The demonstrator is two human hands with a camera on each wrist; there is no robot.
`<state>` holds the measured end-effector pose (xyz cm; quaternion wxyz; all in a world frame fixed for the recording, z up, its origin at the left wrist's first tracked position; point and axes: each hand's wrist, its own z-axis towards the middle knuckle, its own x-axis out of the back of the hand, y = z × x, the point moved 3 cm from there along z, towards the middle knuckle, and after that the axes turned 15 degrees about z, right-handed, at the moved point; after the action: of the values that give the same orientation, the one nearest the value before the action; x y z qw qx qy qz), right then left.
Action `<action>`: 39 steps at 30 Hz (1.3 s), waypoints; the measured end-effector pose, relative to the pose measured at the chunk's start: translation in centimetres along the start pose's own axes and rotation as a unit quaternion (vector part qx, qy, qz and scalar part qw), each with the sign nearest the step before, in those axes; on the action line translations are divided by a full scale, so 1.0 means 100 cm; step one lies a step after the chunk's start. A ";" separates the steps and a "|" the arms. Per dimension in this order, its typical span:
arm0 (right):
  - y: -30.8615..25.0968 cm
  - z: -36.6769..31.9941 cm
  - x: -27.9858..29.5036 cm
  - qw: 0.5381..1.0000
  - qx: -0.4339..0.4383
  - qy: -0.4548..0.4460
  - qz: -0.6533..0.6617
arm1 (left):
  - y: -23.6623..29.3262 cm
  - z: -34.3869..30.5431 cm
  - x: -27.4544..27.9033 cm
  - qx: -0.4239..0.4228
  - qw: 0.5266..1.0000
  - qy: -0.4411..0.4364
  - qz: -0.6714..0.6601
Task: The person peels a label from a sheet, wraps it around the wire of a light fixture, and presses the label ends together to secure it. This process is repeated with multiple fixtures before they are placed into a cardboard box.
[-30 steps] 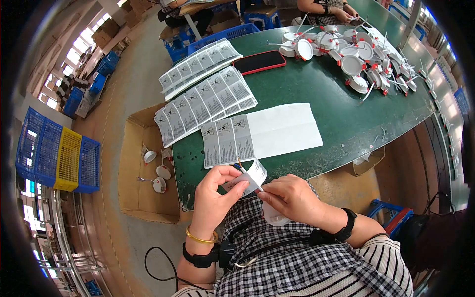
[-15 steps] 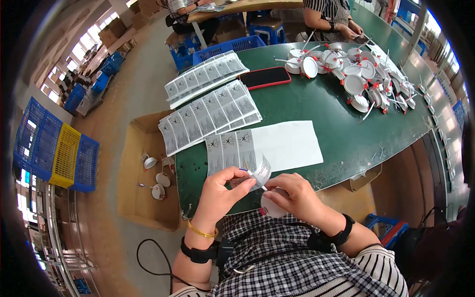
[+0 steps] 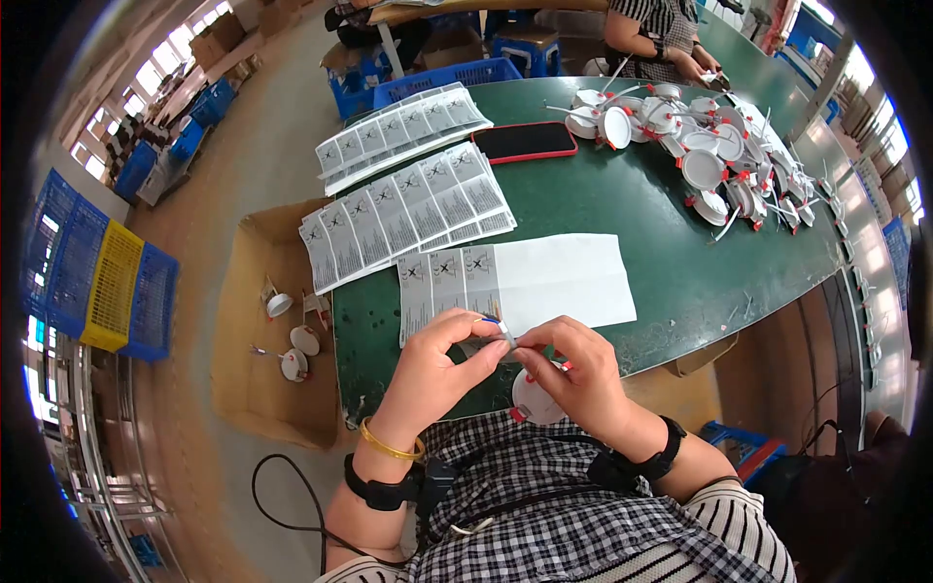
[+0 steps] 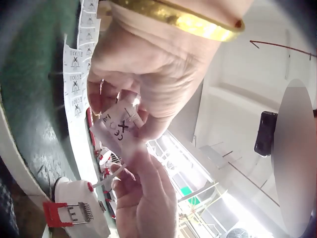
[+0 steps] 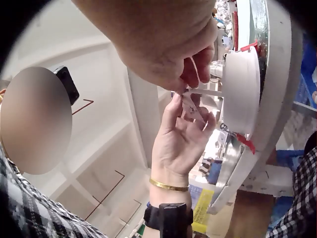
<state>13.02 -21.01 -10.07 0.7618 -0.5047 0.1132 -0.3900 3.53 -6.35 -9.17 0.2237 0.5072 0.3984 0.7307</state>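
Note:
A printed label [image 4: 119, 127] is folded round the white cable of a round white lamp [image 3: 536, 396]. My left hand [image 3: 437, 362] pinches the label and cable between thumb and forefinger. Against it, my right hand [image 3: 581, 374] pinches the same spot from the other side. Below the right fingers hangs the lamp, whose red clip [image 4: 58, 214] shows in the left wrist view. Coloured wire ends stick up above the fingertips. Beyond the hands lies a label sheet [image 3: 564, 279], its right part bare white backing.
More label sheets [image 3: 403, 209] lie at the table's left, beside a red-edged phone [image 3: 525, 142]. A heap of lamps [image 3: 702, 169] covers the back right of the green table [image 3: 603, 204]. Left of the table, a cardboard box [image 3: 238, 389] holds several lamps. Another person sits across the table.
The label stood up as a loose curl between my hands; now it is folded down at the cable under my fingertips. Both hands have come closer together, and the lamp still hangs below.

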 end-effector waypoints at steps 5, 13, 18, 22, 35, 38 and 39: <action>0.000 -0.001 -0.002 0.998 -0.054 -0.004 0.017 | 0.004 0.000 0.000 0.023 1.000 -0.011 0.013; 0.014 -0.008 0.011 0.988 -0.136 0.028 0.067 | -0.010 -0.017 -0.005 0.099 0.989 0.055 -0.096; 0.021 -0.011 0.012 0.990 -0.110 0.050 0.079 | -0.024 -0.020 -0.015 0.136 0.968 0.041 -0.207; 0.018 -0.009 0.012 0.986 -0.132 0.049 0.086 | -0.025 -0.018 -0.019 0.140 0.963 0.032 -0.230; 0.020 -0.012 0.011 0.955 -0.210 0.071 0.199 | -0.033 -0.011 -0.028 0.157 0.936 0.019 -0.314; 0.019 -0.014 0.010 0.961 -0.191 0.073 0.185 | -0.032 -0.011 -0.031 0.160 0.938 0.029 -0.306; 0.020 -0.015 0.010 0.961 -0.191 0.073 0.185 | -0.033 -0.011 -0.033 0.153 0.938 0.038 -0.308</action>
<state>13.82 -22.36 -12.24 0.7000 -0.5808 0.3328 -0.2490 3.50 -7.23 -13.91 0.3418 0.3601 0.6504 0.5749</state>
